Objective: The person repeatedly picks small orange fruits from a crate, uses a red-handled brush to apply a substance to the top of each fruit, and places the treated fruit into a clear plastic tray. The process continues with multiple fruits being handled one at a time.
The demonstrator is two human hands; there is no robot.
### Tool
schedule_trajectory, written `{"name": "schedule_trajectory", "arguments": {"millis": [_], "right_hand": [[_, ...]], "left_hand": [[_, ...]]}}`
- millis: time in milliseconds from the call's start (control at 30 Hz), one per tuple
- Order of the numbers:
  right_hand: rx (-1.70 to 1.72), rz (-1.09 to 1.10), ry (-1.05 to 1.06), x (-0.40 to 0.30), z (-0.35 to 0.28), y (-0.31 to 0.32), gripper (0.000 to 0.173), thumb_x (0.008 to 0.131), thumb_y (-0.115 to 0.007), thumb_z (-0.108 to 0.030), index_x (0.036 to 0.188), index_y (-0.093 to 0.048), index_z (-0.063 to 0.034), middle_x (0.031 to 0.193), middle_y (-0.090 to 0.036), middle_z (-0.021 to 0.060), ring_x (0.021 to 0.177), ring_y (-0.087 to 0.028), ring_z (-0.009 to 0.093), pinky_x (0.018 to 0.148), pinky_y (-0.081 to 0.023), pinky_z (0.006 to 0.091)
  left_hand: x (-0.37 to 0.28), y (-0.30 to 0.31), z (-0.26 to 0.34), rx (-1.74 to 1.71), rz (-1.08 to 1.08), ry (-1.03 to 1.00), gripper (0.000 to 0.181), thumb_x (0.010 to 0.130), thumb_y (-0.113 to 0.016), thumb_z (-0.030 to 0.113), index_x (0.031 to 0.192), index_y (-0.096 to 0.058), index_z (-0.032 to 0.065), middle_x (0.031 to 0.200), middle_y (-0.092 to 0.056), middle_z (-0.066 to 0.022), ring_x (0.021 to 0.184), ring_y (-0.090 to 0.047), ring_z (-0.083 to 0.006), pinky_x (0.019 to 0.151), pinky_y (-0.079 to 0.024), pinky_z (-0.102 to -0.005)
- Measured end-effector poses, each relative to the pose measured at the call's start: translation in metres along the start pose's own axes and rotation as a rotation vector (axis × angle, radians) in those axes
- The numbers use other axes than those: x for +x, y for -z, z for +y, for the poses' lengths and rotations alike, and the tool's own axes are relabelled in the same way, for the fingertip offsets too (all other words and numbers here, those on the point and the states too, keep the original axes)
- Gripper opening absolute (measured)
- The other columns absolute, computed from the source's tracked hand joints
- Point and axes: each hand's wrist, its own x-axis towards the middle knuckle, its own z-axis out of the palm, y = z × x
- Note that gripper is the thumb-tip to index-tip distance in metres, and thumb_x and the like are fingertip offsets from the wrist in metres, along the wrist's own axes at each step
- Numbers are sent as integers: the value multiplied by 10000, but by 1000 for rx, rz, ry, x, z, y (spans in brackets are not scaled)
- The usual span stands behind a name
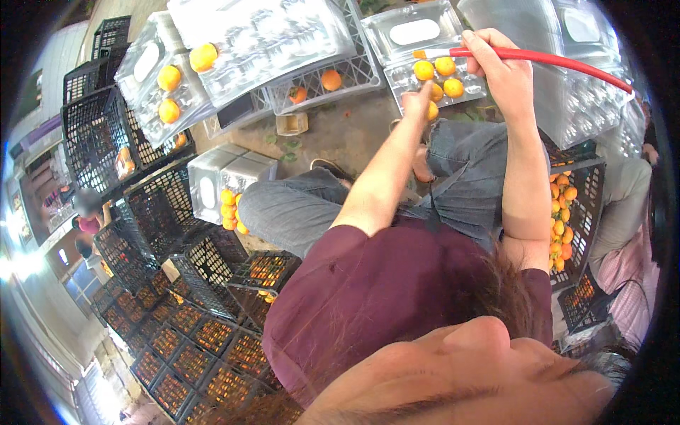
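My right hand (499, 66) grips a paintbrush (552, 57) with a long red handle, a pale ferrule and an orange tip. The tip is over an open clear plastic clamshell tray (393, 79), where several orange-yellow fruits (445, 66) sit in moulded cups. My left hand (417, 103) is slightly blurred at the tray's near edge, one finger close to a fruit (436, 92). Another fruit (433, 111) shows beside its palm; whether the hand holds it is hidden. The tray's lid (377, 29) stands folded back on the far side.
Stacked clear trays stand at right (584, 95) and upper left (265, 53), two fruits (169, 111) in a nearby tray. A small box (291, 124) is on the floor. Black crates (589, 223) flank my legs; many fruit-filled crates (212, 334) spread lower left. People are at both sides.
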Motion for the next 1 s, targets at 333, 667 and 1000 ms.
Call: {"name": "schedule_trajectory", "arguments": {"millis": [333, 667, 1000], "right_hand": [[-45, -131, -25, -5, 8, -7, 217, 824, -584, -228, 756, -597, -22, 576, -514, -15, 556, -472, 45, 532, -380, 207], [-34, -268, 1, -12, 16, -26, 175, 819, -587, -181, 759, -584, -16, 633, -540, -11, 581, -484, 53, 540, -392, 215], [-52, -215, -27, -9, 13, -23, 197, 817, -586, -208, 746, -588, -23, 566, -518, 6, 540, -484, 68, 527, -387, 225]], "left_hand": [[-60, 97, 78, -1002, -675, 223, 371, 865, -516, 313, 1096, -487, 24, 1034, -536, -148, 975, -512, -330, 862, -434, -473], [-94, 82, 111, -1009, -913, 283, 543, 889, -323, 505, 1107, -487, 36, 950, -546, -175, 736, -513, -247, 673, -441, -361], [-101, 81, 118, -924, -1057, 279, 493, 878, -342, 467, 1067, -531, 52, 909, -565, -155, 694, -489, -214, 629, -404, -343]]}}
